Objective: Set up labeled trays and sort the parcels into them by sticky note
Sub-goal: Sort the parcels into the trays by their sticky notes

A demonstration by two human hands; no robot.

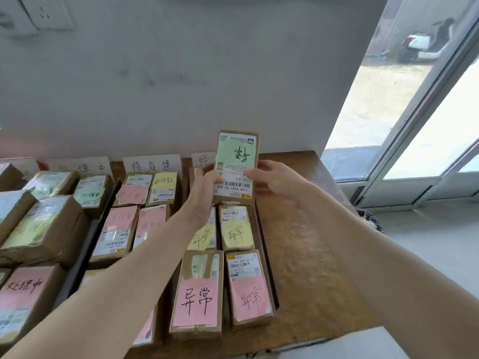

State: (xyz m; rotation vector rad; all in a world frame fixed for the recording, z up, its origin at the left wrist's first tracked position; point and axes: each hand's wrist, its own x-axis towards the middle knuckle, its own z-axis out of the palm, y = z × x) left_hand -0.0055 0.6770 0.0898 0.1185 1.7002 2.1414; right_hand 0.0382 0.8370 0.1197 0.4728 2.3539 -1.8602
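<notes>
I hold a small brown parcel with a green sticky note (pixel 236 161) upright above the far end of the right tray (pixel 264 237). My left hand (pixel 204 187) grips its lower left edge, thumb on the shipping label. My right hand (pixel 272 178) pinches its right edge. Under it, the right tray holds parcels with yellow notes (pixel 237 233) and pink notes (pixel 198 297). The middle tray (pixel 97 229) carries parcels with pink notes (pixel 118 229). White label cards (pixel 151 165) lean against the wall behind the trays.
More note-tagged parcels (pixel 39 229) fill the left side of the brown wooden table (pixel 305 255). A bare strip of tabletop lies right of the right tray. A glass door (pixel 414 99) stands at the right, the grey wall straight ahead.
</notes>
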